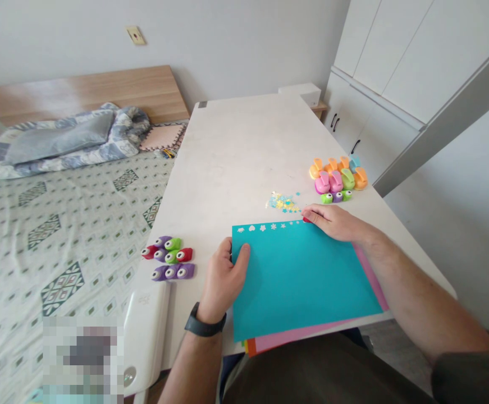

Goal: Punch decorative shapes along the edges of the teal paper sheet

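A teal sheet of paper (298,275) lies near the table's front edge, with a row of small punched shapes such as a heart, flowers and stars along its top edge. My left hand (225,275) grips the sheet's left edge, thumb on top and fingers beneath. At the top edge, right of the punched row, my right hand (337,221) is closed around a small red craft punch (306,219), mostly hidden by the fingers. Just beyond it lies a scatter of yellow and blue paper cutouts (284,202). Pink and orange sheets (290,338) show underneath the teal one.
Small purple, green and red punches (171,256) stand left of the sheet. Larger orange, pink, green and blue punches (336,180) stand at the right, with several small ones in front. A white device (145,336) sits at the table's left edge, beside a bed (80,224).
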The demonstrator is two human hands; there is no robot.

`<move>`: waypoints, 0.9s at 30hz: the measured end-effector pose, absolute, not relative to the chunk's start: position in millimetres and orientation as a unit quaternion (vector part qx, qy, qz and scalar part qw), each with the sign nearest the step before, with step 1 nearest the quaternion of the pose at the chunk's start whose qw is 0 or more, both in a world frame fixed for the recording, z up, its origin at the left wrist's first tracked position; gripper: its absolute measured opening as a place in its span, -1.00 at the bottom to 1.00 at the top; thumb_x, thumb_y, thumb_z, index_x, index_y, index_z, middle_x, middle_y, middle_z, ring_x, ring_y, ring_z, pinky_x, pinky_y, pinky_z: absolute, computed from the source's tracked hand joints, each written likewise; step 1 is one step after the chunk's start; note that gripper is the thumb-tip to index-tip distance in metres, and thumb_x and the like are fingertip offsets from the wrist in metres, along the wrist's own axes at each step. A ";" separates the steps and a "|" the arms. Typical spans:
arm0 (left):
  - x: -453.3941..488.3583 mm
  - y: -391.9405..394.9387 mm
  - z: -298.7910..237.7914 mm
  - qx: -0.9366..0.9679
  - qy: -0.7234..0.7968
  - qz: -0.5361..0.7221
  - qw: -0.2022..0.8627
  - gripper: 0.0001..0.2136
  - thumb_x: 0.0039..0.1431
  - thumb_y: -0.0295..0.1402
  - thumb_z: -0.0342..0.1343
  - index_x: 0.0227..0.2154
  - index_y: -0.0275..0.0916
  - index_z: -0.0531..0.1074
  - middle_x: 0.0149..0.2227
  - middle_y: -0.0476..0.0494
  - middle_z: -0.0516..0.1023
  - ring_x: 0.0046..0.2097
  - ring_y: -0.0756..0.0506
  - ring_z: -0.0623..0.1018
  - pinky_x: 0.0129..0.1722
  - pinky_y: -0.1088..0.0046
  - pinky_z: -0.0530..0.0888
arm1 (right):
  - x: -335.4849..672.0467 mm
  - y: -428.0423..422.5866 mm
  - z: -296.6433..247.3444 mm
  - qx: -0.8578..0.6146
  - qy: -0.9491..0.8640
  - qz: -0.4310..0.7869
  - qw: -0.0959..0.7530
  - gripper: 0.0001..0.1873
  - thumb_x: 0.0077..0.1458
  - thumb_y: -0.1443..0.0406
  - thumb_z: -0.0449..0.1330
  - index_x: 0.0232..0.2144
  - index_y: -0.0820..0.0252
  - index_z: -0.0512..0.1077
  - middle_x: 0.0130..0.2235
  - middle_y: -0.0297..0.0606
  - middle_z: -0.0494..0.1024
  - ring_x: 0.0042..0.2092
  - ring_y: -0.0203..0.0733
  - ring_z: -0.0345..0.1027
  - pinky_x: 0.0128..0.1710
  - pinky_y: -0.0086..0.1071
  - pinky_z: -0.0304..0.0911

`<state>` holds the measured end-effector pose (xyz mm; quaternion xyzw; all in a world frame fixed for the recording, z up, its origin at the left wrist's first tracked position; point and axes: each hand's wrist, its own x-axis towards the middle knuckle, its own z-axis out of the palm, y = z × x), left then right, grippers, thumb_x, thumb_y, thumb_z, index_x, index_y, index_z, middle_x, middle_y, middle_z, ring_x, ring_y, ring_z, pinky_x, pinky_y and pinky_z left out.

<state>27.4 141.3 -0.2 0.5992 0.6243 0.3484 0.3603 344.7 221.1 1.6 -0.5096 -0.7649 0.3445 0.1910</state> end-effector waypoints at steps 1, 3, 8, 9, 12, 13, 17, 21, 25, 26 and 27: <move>27.3 141.3 -0.3 0.598 0.625 0.349 0.361 -0.73 0.34 -0.09 0.09 -0.22 -0.21 0.46 -0.40 -0.02 0.50 -0.38 -0.06 0.43 -0.37 0.44 0.34 | 345.0 221.6 0.9 -0.513 -0.764 0.342 0.189 -0.51 0.40 -0.08 -0.02 -0.10 0.07 0.55 -0.03 -0.17 0.67 -0.01 0.04 0.52 0.07 -0.14 0.32; 27.0 141.4 -1.1 0.596 0.625 0.348 0.364 -0.73 0.34 -0.09 0.09 -0.22 -0.21 0.46 -0.37 -0.03 0.53 -0.37 -0.06 0.44 -0.38 0.45 0.33 | 345.2 222.3 -0.1 -0.519 -0.762 0.339 0.188 -0.50 0.40 -0.08 -0.03 -0.11 0.07 0.55 -0.02 -0.17 0.67 0.00 0.05 0.52 0.08 -0.13 0.32; 26.0 141.6 -3.8 0.597 0.627 0.341 0.367 -0.73 0.35 -0.07 0.08 -0.23 -0.20 0.45 -0.40 -0.02 0.52 -0.40 -0.05 0.43 -0.42 0.46 0.31 | 345.6 222.4 -1.1 -0.526 -0.753 0.343 0.196 -0.49 0.41 -0.08 -0.06 -0.14 0.08 0.54 -0.04 -0.17 0.67 0.01 0.05 0.51 0.09 -0.11 0.32; 25.9 141.5 -3.9 0.597 0.626 0.341 0.368 -0.73 0.35 -0.07 0.08 -0.23 -0.19 0.45 -0.40 -0.02 0.51 -0.40 -0.05 0.42 -0.42 0.46 0.31 | 345.5 222.1 -0.9 -0.524 -0.753 0.345 0.199 -0.49 0.41 -0.07 -0.06 -0.13 0.08 0.54 -0.03 -0.16 0.66 0.01 0.05 0.51 0.09 -0.11 0.32; 26.5 141.0 -2.9 0.595 0.624 0.349 0.366 -0.74 0.34 -0.08 0.09 -0.24 -0.19 0.45 -0.42 -0.02 0.50 -0.41 -0.05 0.42 -0.44 0.46 0.31 | 344.3 221.3 1.0 -0.516 -0.756 0.349 0.201 -0.52 0.41 -0.07 -0.03 -0.08 0.07 0.53 -0.03 -0.18 0.66 0.01 0.03 0.50 0.08 -0.12 0.32; 26.9 140.8 -2.3 0.594 0.624 0.353 0.364 -0.74 0.33 -0.09 0.10 -0.25 -0.19 0.46 -0.43 -0.02 0.49 -0.42 -0.05 0.41 -0.44 0.45 0.31 | 343.6 221.1 2.0 -0.513 -0.759 0.348 0.200 -0.52 0.40 -0.07 -0.02 -0.07 0.07 0.54 -0.03 -0.18 0.65 0.00 0.03 0.50 0.08 -0.13 0.33; 27.6 140.8 -0.7 0.593 0.626 0.356 0.360 -0.74 0.31 -0.09 0.12 -0.26 -0.20 0.46 -0.45 -0.01 0.47 -0.43 -0.05 0.40 -0.44 0.45 0.31 | 340.6 221.0 6.3 -0.494 -0.777 0.328 0.211 -0.53 0.39 -0.05 0.00 -0.07 0.07 0.56 0.00 -0.14 0.63 0.01 0.04 0.49 0.06 -0.14 0.33; 26.9 141.6 -1.1 0.601 0.624 0.341 0.365 -0.73 0.36 -0.08 0.08 -0.23 -0.20 0.45 -0.40 -0.02 0.50 -0.41 -0.04 0.40 -0.42 0.45 0.30 | 340.6 220.4 7.0 -0.492 -0.775 0.336 0.212 -0.56 0.37 -0.02 0.05 -0.03 0.10 0.56 0.00 -0.12 0.63 -0.01 0.05 0.49 0.04 -0.12 0.34; 26.2 141.5 -2.6 0.601 0.623 0.339 0.368 -0.72 0.37 -0.08 0.08 -0.22 -0.20 0.44 -0.37 -0.02 0.51 -0.40 -0.03 0.40 -0.42 0.46 0.28 | 341.8 219.2 5.1 -0.496 -0.773 0.333 0.214 -0.61 0.33 0.01 0.13 -0.02 0.11 0.55 0.00 -0.14 0.64 -0.03 0.02 0.49 0.03 -0.15 0.35; 26.1 141.4 -3.0 0.601 0.622 0.340 0.369 -0.72 0.37 -0.07 0.08 -0.22 -0.20 0.44 -0.38 -0.01 0.51 -0.40 -0.03 0.40 -0.42 0.46 0.27 | 341.8 219.1 4.5 -0.498 -0.771 0.333 0.217 -0.62 0.33 0.01 0.13 -0.03 0.10 0.55 0.00 -0.16 0.64 -0.03 0.02 0.49 0.02 -0.15 0.35; 26.1 141.3 -3.3 0.601 0.622 0.340 0.369 -0.72 0.37 -0.07 0.08 -0.21 -0.20 0.44 -0.39 -0.01 0.50 -0.40 -0.03 0.40 -0.42 0.46 0.27 | 341.8 219.3 3.9 -0.501 -0.767 0.335 0.220 -0.61 0.34 0.00 0.12 -0.03 0.09 0.55 -0.01 -0.17 0.65 -0.04 0.02 0.50 0.01 -0.16 0.35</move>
